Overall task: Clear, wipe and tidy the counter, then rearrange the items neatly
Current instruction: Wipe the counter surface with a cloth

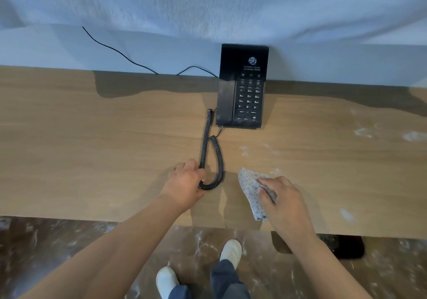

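On the wooden counter, head view, itemised:

1. Telephone: black desk set with a keypad, lying flat at the back of the counter with its rear end against the wall. The handset sits in the cradle on its left side.
2. Coiled cord: black, running from the telephone's near-left corner toward the front of the counter, where it bends in a U and comes back up to the set.
3. Left hand: knuckles up, on the counter at the bottom of the U. Fingers and thumb are curled round the coiled cord, gripping it.
4. Cloth: pale with a small dotted pattern, crumpled, lying on the counter to the right of the cord loop and apart from it.
5. Right hand: on the cloth's right part, fingers bent and pinching a fold of it while holding it against the surface.
6. White smears: dusty patches on the right part of the counter, with fainter ones just beyond the cloth.
7. Thin cable: black, trailing down the wall to the counter's back edge left of the telephone.
8. Floor: dark, marbled with pale streaks. Two white shoes and blue trouser legs stand on it, near the counter's front edge.
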Tool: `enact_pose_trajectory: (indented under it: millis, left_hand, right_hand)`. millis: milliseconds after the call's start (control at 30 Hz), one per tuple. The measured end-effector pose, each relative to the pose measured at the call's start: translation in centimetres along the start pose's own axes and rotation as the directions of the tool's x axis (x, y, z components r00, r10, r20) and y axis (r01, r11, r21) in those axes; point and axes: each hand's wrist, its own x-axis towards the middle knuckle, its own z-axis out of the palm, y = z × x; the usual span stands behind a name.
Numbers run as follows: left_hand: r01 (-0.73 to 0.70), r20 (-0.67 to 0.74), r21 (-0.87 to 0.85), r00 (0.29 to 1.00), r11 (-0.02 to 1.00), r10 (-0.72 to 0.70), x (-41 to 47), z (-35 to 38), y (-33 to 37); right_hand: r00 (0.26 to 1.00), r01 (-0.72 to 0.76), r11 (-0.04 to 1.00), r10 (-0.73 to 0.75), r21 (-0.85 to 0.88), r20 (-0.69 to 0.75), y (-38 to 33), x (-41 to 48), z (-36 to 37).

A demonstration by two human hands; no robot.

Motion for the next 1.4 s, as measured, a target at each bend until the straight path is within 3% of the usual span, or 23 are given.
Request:
enact_pose_trajectory:
  millis: [100,267,433,600,833,1000,1400]
  left_hand:
    - [0.026,-0.008,0.015,1.000,1.000,-0.025,0.0,-0.1,0.1]
    - [0.137,-0.118,-0.179,0.980,0.974,-0.159,-0.3,-1.3,-0.7]
    - [0.338,-0.175,-0.296,0.900,0.894,-0.398,-0.5,-2.4,-3.9]
    - [0.372,-0.205,-0.569,0.800,0.734,-0.564,0.2,-3.4,-6.7]
    - [0.364,-0.203,-0.571,0.806,0.736,-0.556,0.2,-3.8,-8.3]
    - [0.359,-0.210,-0.550,0.815,0.754,-0.541,0.2,-4.2,-9.3]
    - [0.252,-0.209,-0.587,0.871,0.770,-0.444,-0.3,-4.7,-11.3]
  right_hand:
    - [1.000,-0.006,1.000,0.006,-0.004,0.005,0.7,0.6,-0.4]
    - [0.999,0.024,1.000,-0.024,-0.009,0.021,0.8,2.5,-1.1]
    - [0.994,0.094,0.995,-0.093,-0.025,0.051,-0.5,5.0,-0.7]
    - [0.989,0.141,0.989,-0.139,-0.051,0.044,-2.4,7.2,0.6]
    - [0.979,0.196,0.962,-0.202,-0.189,-0.011,-5.6,11.4,2.4]
    - [0.998,0.061,0.949,-0.052,-0.308,0.035,-7.1,13.5,4.0]
    - [0.980,0.193,0.944,-0.173,-0.269,0.095,-7.1,8.0,8.6]
